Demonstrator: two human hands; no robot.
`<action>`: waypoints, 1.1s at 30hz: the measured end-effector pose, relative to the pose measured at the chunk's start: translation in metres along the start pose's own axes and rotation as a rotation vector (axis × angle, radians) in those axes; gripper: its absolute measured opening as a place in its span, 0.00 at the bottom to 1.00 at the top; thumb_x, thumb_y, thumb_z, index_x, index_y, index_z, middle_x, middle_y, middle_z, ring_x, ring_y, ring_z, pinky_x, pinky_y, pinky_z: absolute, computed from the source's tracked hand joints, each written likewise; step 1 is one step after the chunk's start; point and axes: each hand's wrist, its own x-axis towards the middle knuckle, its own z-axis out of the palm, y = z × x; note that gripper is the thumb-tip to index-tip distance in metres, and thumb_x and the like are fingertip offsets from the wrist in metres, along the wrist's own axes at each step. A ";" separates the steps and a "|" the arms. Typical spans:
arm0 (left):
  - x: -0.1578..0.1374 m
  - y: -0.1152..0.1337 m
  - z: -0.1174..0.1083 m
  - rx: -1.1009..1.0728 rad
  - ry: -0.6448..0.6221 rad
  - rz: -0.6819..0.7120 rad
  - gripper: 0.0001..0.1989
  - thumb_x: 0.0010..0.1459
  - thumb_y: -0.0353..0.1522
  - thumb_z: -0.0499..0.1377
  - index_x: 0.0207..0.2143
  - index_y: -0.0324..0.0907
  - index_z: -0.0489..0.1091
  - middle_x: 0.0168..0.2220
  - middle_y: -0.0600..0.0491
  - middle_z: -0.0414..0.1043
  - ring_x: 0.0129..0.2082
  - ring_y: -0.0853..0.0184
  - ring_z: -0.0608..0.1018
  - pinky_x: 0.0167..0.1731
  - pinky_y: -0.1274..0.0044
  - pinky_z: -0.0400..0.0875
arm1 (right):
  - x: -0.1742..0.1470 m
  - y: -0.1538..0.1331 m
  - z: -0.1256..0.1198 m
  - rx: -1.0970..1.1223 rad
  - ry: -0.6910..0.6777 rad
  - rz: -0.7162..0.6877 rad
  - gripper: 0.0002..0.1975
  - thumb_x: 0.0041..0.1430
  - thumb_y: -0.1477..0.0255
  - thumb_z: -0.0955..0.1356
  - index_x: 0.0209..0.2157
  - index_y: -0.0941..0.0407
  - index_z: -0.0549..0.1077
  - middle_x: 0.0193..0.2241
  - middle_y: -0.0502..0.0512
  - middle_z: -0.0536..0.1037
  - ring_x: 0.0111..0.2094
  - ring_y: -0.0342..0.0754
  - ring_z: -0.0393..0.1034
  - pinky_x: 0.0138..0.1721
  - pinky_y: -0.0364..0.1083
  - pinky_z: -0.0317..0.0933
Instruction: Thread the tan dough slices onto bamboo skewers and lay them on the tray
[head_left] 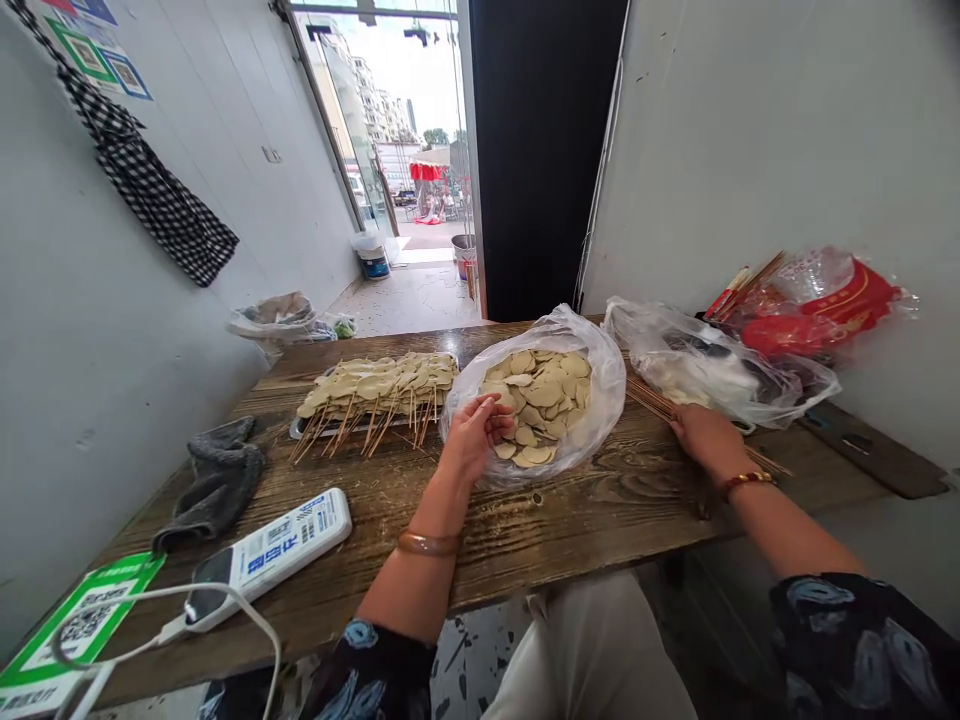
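Observation:
My left hand (471, 437) hovers at the near left side of a clear plastic bag (609, 385) of thin, pale round slices (551, 395). Its fingers are loosely curled and apart, close to the slices, with no item clearly held. On the right, my right hand (709, 438) is closed over a bundle of thin wooden skewers (651, 400) lying on the table; its fingertips are partly hidden. To the left of the bag, a metal tray (295, 430) carries a stack of skewered slices (379, 385), their stick ends pointing toward me.
On the wooden table (600, 520) lie a dark grey cloth (217, 480), a white device with a cable (289, 540) and a green QR card (90, 615). Another plastic bag (697, 360) and red packaging (817, 310) sit at the right against the wall.

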 end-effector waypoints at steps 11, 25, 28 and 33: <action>0.002 -0.002 -0.006 -0.007 -0.029 0.024 0.17 0.50 0.35 0.65 0.40 0.36 0.69 0.30 0.49 0.77 0.24 0.71 0.77 0.26 0.80 0.71 | -0.003 -0.006 -0.002 0.008 0.090 0.048 0.12 0.64 0.72 0.61 0.36 0.61 0.74 0.36 0.64 0.77 0.37 0.54 0.73 0.33 0.46 0.58; 0.005 -0.004 -0.005 0.042 -0.040 0.052 0.20 0.47 0.38 0.66 0.40 0.37 0.69 0.30 0.50 0.76 0.24 0.71 0.77 0.27 0.78 0.71 | -0.062 0.011 -0.011 0.526 0.368 0.106 0.16 0.64 0.65 0.58 0.39 0.56 0.74 0.37 0.58 0.78 0.37 0.51 0.72 0.36 0.46 0.61; 0.004 -0.008 -0.004 0.102 -0.023 0.103 0.21 0.46 0.40 0.66 0.39 0.38 0.69 0.29 0.51 0.76 0.23 0.71 0.76 0.26 0.79 0.69 | -0.082 -0.013 -0.008 0.965 0.303 0.148 0.18 0.62 0.60 0.59 0.41 0.56 0.73 0.24 0.52 0.75 0.24 0.47 0.70 0.28 0.44 0.61; 0.005 -0.014 0.000 0.250 0.035 0.187 0.19 0.47 0.42 0.65 0.37 0.39 0.70 0.29 0.52 0.75 0.24 0.71 0.74 0.27 0.79 0.68 | -0.104 -0.070 0.000 1.476 -0.051 0.121 0.21 0.57 0.54 0.61 0.40 0.57 0.70 0.16 0.44 0.68 0.13 0.42 0.62 0.16 0.42 0.53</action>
